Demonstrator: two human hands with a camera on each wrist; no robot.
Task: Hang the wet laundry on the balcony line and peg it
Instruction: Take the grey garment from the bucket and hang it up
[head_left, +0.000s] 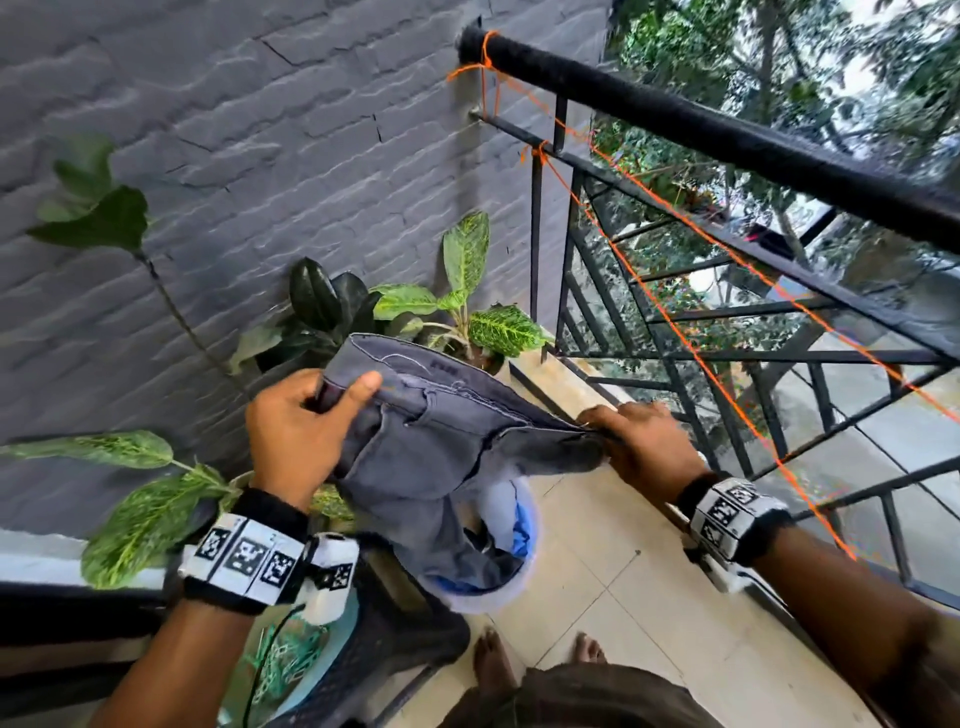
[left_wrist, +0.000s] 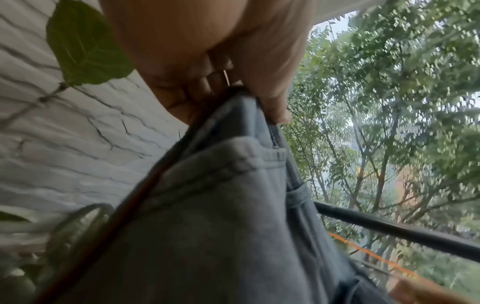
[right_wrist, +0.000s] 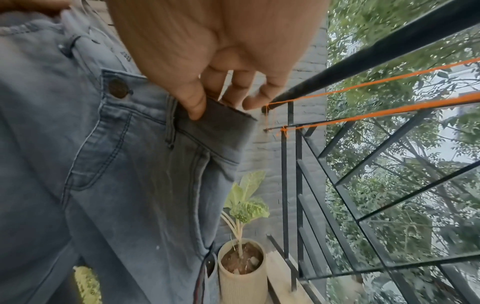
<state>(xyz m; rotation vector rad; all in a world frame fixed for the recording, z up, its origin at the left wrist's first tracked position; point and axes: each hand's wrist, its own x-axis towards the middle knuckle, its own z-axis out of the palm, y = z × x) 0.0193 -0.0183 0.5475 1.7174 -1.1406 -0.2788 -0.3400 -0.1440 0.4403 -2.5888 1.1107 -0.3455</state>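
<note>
A pair of grey jeans (head_left: 431, 431) hangs between my two hands above a laundry bucket (head_left: 498, 587). My left hand (head_left: 306, 415) grips the left end of the waistband, thumb on top; in the left wrist view the jeans (left_wrist: 221, 205) fill the frame under the left hand (left_wrist: 259, 96). My right hand (head_left: 628, 441) pinches the waistband's right end, and in the right wrist view the right hand (right_wrist: 207, 102) holds the jeans (right_wrist: 116, 164) near the button. Two orange lines (head_left: 675, 327) run along the railing (head_left: 727, 135), to the right of the jeans; the orange lines (right_wrist: 389, 111) show untouched.
Potted plants (head_left: 457, 312) stand against the grey brick wall (head_left: 234, 130) behind the jeans. The bucket holds more clothes, blue and dark. A container of green pegs (head_left: 280, 670) sits on a dark stool (head_left: 374, 639) at lower left. My bare feet (head_left: 493, 665) stand on beige tiles.
</note>
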